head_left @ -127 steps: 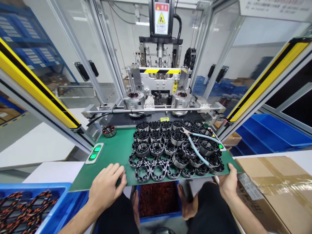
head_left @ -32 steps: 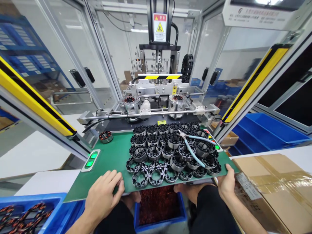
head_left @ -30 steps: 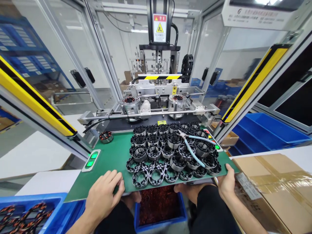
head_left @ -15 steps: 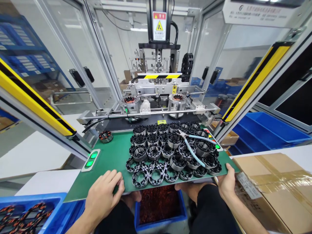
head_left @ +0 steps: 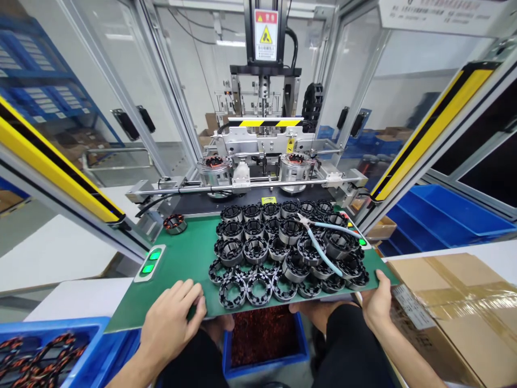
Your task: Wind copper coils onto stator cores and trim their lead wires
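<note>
My left hand (head_left: pixel 173 318) rests at the front left edge of the green work surface (head_left: pixel 181 269), its fingers curled in; nothing shows in it. At the front right corner my right hand (head_left: pixel 376 302) grips the edge, thumb on top and fingers hidden beneath. Between the hands lie several rows of black and silver stator cores (head_left: pixel 259 289), some stacked. Pliers with light blue handles (head_left: pixel 323 250) lie open on the right-hand cores. One core with copper windings (head_left: pixel 175 223) sits alone at the back left.
Behind stands a machine with two metal fixtures (head_left: pixel 216 171) holding wound cores. Green-lit buttons (head_left: pixel 149 262) are at the left. A blue bin of wound cores (head_left: pixel 92 328) is lower left, a cardboard box (head_left: pixel 456 291) right, and a blue bin of reddish material (head_left: pixel 266 366) below.
The view has shifted slightly. Both hands keep their places at the edge, and the cores and pliers lie as before.
</note>
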`<move>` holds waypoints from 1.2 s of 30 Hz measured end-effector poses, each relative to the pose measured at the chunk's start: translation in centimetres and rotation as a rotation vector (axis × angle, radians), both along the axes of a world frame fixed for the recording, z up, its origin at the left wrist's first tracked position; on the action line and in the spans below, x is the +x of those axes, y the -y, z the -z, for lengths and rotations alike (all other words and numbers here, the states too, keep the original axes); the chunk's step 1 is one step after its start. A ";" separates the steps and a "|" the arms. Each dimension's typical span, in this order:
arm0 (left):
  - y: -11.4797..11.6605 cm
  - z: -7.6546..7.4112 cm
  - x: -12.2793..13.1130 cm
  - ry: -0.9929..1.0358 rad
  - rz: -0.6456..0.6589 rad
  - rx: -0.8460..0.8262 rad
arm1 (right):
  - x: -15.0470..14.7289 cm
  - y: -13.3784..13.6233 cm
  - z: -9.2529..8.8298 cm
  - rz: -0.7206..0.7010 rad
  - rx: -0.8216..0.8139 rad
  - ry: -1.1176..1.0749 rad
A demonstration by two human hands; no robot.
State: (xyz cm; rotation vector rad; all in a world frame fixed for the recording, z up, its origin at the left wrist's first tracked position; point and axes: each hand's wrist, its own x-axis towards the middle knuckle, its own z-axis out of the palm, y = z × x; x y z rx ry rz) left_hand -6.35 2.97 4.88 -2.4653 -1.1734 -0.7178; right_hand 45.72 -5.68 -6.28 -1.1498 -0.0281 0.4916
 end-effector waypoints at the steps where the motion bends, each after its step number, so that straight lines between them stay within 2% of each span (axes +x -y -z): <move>1: 0.0 0.0 0.0 -0.001 0.001 0.000 | 0.1 0.0 0.1 -0.010 0.003 0.003; 18: 0.1 -0.6 0.4 -0.041 0.032 0.066 | -0.6 -0.2 -1.0 0.028 -0.018 0.008; 30: 0.1 -0.3 0.2 -0.029 0.037 0.031 | 0.0 0.1 0.0 0.006 -0.003 0.006; 36: 0.1 -0.4 0.3 -0.047 0.034 0.046 | -0.1 -0.1 -0.3 0.026 -0.002 0.013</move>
